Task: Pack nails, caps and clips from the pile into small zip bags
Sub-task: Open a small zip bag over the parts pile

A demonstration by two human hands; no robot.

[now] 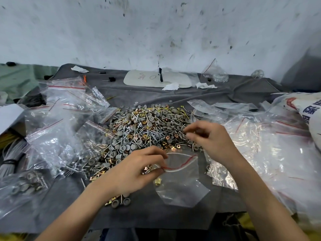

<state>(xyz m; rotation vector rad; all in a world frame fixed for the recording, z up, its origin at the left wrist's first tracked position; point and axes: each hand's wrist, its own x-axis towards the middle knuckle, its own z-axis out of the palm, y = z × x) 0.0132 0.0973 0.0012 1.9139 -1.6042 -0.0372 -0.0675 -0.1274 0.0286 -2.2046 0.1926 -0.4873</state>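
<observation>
Over grey cloth [147, 211], left grip [133, 171] pinches zip bag [180, 188]; right grip [208, 138] blurred, its hold unclear.

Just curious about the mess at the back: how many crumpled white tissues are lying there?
3. One tissue back left, one at the white board's front edge, one just right of that. More may hide under bags.

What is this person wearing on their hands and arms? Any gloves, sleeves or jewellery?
Nothing that shows. The left hand and the right hand are bare: no gloves, rings or tape. The left forearm and the right forearm are uncovered all the way to the picture's bottom edge, with no sleeve, cuff, watch or bracelet in view.
</observation>
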